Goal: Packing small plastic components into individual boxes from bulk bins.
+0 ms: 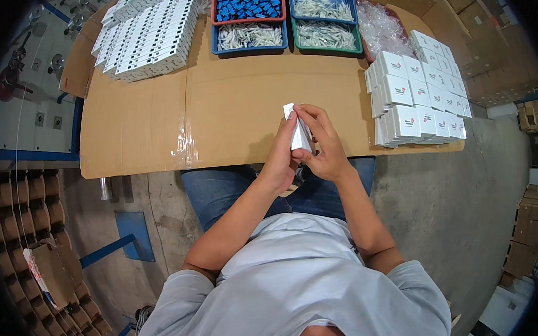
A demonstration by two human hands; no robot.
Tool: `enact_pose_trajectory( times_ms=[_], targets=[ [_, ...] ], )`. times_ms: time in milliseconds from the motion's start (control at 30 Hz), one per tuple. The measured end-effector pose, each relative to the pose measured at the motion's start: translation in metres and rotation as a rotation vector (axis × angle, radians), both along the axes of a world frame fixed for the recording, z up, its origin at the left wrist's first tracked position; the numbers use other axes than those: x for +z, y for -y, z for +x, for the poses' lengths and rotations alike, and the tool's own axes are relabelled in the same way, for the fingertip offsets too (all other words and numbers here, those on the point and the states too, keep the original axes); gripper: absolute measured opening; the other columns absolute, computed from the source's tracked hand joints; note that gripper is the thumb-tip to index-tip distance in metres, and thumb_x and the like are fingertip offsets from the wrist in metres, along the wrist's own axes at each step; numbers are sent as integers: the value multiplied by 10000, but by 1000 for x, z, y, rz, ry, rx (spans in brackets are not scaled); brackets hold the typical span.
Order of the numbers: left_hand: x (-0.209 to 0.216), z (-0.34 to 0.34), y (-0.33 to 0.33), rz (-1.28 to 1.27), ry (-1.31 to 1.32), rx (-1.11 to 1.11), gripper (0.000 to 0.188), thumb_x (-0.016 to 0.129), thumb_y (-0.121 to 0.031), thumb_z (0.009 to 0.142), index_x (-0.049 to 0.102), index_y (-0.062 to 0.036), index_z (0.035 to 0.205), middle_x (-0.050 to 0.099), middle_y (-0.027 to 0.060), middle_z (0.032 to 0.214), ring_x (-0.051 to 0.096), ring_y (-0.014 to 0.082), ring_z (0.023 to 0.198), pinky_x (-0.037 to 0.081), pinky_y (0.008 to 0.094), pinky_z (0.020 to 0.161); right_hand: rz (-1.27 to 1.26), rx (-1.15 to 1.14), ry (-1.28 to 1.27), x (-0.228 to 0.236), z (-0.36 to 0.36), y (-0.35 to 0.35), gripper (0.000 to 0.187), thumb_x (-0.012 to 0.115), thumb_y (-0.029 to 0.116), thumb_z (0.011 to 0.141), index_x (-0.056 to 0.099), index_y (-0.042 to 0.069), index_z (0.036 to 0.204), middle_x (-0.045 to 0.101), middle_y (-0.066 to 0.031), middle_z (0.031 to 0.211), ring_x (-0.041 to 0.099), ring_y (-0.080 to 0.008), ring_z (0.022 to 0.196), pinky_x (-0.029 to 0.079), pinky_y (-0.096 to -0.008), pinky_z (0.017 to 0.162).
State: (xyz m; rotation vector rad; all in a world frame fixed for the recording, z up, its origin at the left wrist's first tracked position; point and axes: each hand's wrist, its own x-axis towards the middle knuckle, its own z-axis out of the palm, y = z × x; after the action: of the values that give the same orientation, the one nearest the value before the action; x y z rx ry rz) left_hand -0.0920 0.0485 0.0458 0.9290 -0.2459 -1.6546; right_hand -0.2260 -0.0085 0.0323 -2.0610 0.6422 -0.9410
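A small white box (299,135) is held between both hands, above the near edge of the cardboard-covered table. My left hand (280,152) grips its left side, with fingertips near the upper end. Around the right side curl the fingers of my right hand (325,146), its thumb low on the box. Fingers cover part of the box, so its far end and any contents are hard to make out.
Stacked white boxes (409,101) stand at the right. White switch-like units (150,40) fill the far left. Behind are a red tray of blue parts (248,2), blue trays (249,48) and a green tray (329,51) of small white packets, and clear plastic bags (382,28).
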Motion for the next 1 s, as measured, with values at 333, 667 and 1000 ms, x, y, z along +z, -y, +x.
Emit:
enact_pose_trajectory(
  times_ms=[333, 667, 1000],
  targets=[
    [5, -7, -5, -16, -47, 34, 526, 532, -561, 1043, 546, -128, 1342, 634, 42, 1146, 651, 173, 1034, 554, 329, 895, -3, -46, 83, -3, 4, -1, 820, 712, 553, 915, 480, 11, 1484, 473, -263, 1447, 529, -411, 1302, 464, -449, 1065],
    [11, -6, -6, -32, -13, 59, 506, 561, -527, 1034, 551, -122, 1338, 625, 38, 1163, 623, 157, 1076, 520, 321, 922, -207, -41, 131, -2, 15, 1, 773, 636, 536, 979, 481, -21, 1492, 475, -276, 1467, 541, -427, 1305, 447, -446, 1094],
    [-7, -19, -7, -98, 34, 155, 469, 521, -486, 1064, 554, -109, 1341, 621, 28, 1188, 603, 141, 1104, 499, 300, 934, -224, -115, 125, -18, 20, -8, 795, 414, 606, 1055, 479, -74, 1463, 486, -324, 1445, 538, -465, 1292, 451, -477, 1077]
  ],
)
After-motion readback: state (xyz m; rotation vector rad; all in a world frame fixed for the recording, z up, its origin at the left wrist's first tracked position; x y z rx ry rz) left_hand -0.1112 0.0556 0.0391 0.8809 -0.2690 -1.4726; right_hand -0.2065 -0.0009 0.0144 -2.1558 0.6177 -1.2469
